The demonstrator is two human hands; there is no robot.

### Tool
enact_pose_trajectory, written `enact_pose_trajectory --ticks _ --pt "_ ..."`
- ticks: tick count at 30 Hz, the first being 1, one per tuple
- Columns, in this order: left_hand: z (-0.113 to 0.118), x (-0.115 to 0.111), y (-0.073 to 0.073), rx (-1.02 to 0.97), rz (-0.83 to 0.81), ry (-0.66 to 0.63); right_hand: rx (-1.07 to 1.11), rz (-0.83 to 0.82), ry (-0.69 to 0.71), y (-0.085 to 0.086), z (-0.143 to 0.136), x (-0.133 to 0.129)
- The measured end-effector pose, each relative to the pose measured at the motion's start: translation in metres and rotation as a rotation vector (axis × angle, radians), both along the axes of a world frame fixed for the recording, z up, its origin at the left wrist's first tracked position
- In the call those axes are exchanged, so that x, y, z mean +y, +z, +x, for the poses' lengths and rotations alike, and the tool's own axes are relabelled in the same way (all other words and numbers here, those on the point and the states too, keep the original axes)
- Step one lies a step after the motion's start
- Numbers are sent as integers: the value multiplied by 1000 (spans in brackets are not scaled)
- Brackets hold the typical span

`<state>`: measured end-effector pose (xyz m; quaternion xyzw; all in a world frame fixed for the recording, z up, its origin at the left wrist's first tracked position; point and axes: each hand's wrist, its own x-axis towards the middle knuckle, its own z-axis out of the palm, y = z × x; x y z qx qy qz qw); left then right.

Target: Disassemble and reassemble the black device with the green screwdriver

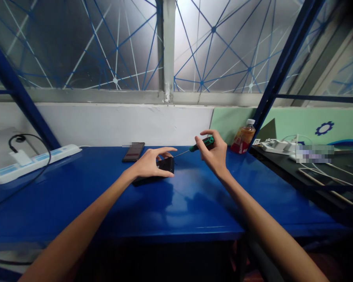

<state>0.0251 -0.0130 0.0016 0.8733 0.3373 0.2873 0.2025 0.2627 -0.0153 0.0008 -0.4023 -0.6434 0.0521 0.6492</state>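
Observation:
A dark, boxy device (167,166) rests on the blue table, partly hidden behind my left hand (149,163). The fingers and thumb of that hand grip it from above and below. My right hand (214,153) holds a screwdriver (202,144) with a green and black handle. Its thin metal shaft points down and left, and the tip is at the right upper corner of the device; whether it touches is too small to tell. Under my left hand lies a flat black part (148,180), mostly covered. A dark phone (134,151) lies just behind my left hand.
On the left of the blue table (111,211) is a white power strip (61,152) with a plug and black cable. A bottle (243,138) with a white cap stands at the back right. Beyond it, a black surface (285,172) bears white cables. Blue frame posts rise on both sides.

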Motion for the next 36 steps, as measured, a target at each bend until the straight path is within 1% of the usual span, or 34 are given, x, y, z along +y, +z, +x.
enact_pose_trajectory --ticks 3,8,10,15,17,19,23,25,30,32,36 --pt "0 0 0 5 1 6 -8 -19 16 -2 3 1" --pt "0 1 -1 17 11 10 31 -41 146 -7 8 7" --pt "0 1 -1 19 13 11 31 -39 140 -6 6 6" --pt "1 0 0 18 17 13 25 -28 25 -1 0 0" --pt "1 0 1 14 15 11 11 -34 3 -2 0 0" --pt "1 0 1 8 14 9 -6 -47 21 -4 3 3" --pt "1 0 0 4 8 10 14 -49 127 -7 6 8" --pt "1 0 0 4 4 9 28 -56 127 -6 5 6" --pt "0 0 0 -1 3 12 39 -61 50 -1 2 2" --pt "0 0 0 -1 4 14 32 -83 62 -2 4 4" --pt "1 0 0 4 1 14 37 -106 129 -6 8 10"
